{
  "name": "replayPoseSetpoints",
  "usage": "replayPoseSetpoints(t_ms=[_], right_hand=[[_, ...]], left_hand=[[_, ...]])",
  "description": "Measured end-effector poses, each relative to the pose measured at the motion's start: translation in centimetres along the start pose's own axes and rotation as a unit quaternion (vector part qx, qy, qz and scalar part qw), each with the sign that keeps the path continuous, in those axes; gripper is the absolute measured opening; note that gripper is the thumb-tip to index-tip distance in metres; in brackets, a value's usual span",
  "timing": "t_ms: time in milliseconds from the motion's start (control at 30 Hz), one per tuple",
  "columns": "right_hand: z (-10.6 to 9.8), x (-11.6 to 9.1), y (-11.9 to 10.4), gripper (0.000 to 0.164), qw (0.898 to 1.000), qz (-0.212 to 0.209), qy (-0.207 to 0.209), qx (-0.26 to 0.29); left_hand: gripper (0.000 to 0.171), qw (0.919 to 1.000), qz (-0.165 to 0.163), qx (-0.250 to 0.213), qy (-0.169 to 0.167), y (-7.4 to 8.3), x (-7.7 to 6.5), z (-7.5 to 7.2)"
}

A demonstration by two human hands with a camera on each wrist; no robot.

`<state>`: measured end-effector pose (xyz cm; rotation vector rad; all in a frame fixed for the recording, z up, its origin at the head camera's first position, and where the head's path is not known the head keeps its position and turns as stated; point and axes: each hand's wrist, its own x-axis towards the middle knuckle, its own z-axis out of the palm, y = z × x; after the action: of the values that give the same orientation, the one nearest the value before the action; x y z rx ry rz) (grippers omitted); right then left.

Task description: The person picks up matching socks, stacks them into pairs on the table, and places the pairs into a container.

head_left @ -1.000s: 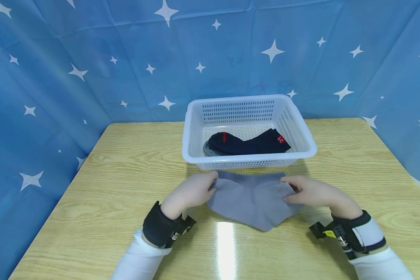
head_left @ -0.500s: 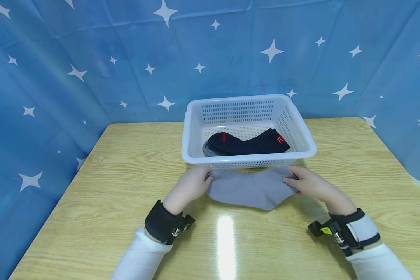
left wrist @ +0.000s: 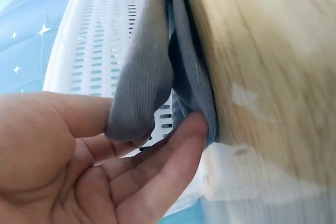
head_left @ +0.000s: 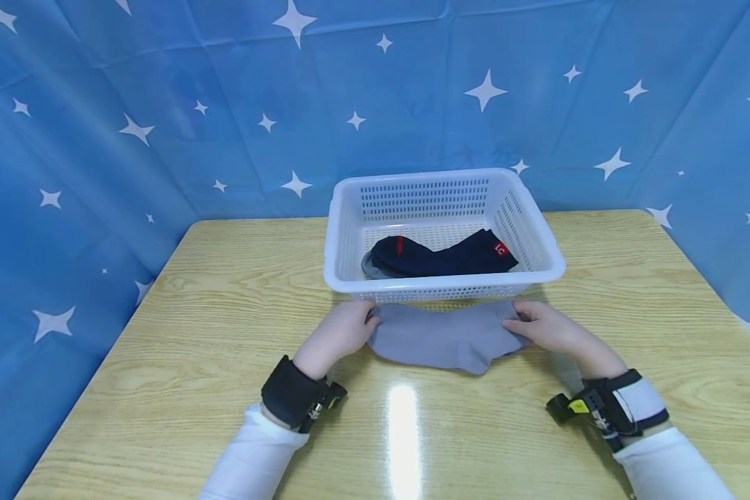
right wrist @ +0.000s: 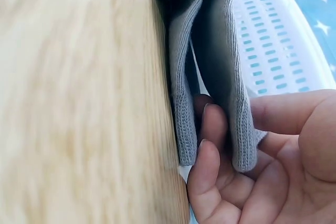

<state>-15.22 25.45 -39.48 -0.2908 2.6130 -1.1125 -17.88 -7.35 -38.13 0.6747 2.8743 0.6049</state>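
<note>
A grey sock (head_left: 437,337) lies stretched sideways on the table, just in front of the basket. My left hand (head_left: 340,330) pinches its left end. In the left wrist view the thumb and a finger hold the upper grey layer (left wrist: 142,72), while another finger touches the lower layer (left wrist: 191,72). At the right end, my right hand (head_left: 550,330) grips the ribbed edge. The right wrist view has two layers standing apart; thumb and fingers are round the upper one (right wrist: 241,124), with fingertips in the gap. Whether these are two socks, I cannot tell.
Right behind the sock stands a white perforated basket (head_left: 444,285). Inside it lie dark navy socks (head_left: 446,258) with red marks and a grey one (head_left: 375,267) partly hidden beneath. A blue curtain with stars (head_left: 256,83) hangs beyond the wooden table (head_left: 244,278).
Both hands have shifted slightly toward the basket with the grey sock. Its near edge has been drawn back, and it now lies flatter and narrower. The last half second brings little movement.
</note>
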Motion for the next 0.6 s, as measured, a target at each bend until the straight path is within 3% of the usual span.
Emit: replayPoseSetpoints(t_ms=[600], right_hand=[[0.0, 0.1, 0.2, 0.029, 0.999, -0.006, 0.02, -0.033]], left_hand=[[0.023, 0.9992, -0.016, -0.035, 0.011, -1.2, 0.3, 0.5]])
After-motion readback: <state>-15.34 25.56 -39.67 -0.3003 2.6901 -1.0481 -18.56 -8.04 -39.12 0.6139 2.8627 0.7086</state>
